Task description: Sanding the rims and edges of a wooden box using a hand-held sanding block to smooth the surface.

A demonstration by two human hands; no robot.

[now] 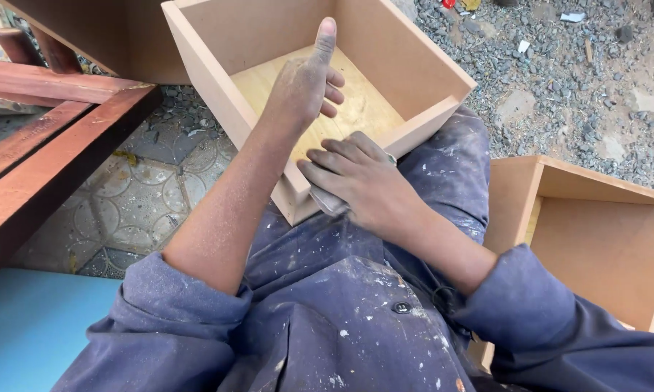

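Tan fibreboard, smooth and matt, makes up the open box (pixel 385 80) lying across the person's lap, its square walls framing a paler, grainy plywood bottom. The left hand (pixel 305 80) reaches into the box with the thumb stretched straight up along the far wall and the fingers loosely curled; it holds nothing that can be seen, and its skin is dusted with fine powder. The right hand (pixel 359 181) lies flat and spread over the near corner of the box, pressing a folded grey sheet of sandpaper (pixel 327 199) against the wall's edge, the paper peeking out beneath the fingers.

Blue overalls (pixel 341 319), coarse and speckled with pale paint flecks, cover the lap and both rolled sleeves. A second box (pixel 595 232) of the same board stands just to the right, open side up. Dark red wooden beams (pixel 43 145) run along the left, above patterned floor tiles (pixel 138 203) with round motifs. A flat light-blue panel (pixel 29 327) lies at the lower left. Grey gravel (pixel 559 72) with scattered scraps covers the ground beyond.
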